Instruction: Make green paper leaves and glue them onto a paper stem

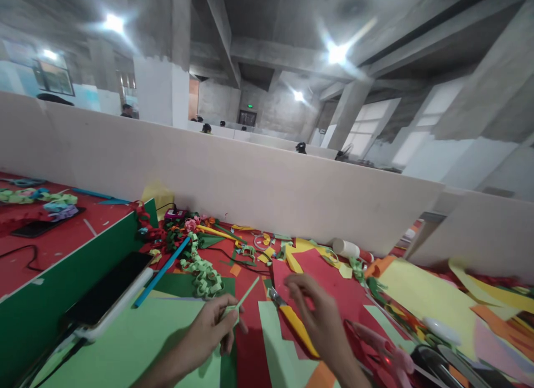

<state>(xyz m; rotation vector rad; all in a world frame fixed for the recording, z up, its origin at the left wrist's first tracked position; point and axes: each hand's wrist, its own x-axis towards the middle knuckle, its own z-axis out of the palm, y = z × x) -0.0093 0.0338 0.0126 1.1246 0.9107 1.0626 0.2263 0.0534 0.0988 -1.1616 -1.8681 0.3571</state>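
Note:
My left hand (pixel 211 328) pinches a thin light green paper strip (pixel 245 297) that points up and to the right. Apart from it, my right hand (pixel 321 316) hovers over red paper with its fingers spread and nothing in them. A yellow-handled utility knife (pixel 294 320) lies on the paper between the two hands, just left of my right hand. A light green sheet (pixel 137 343) lies under my left forearm.
A curled green paper chain (pixel 202 274), a blue stick (pixel 161 272) and paper flowers (pixel 189 225) lie behind. A dark phone (pixel 109 288) rests at left by a green divider (pixel 25 316). Red-handled scissors (pixel 381 346) and a white glue tube (pixel 345 247) sit at right. A beige partition wall (pixel 258 182) closes the back.

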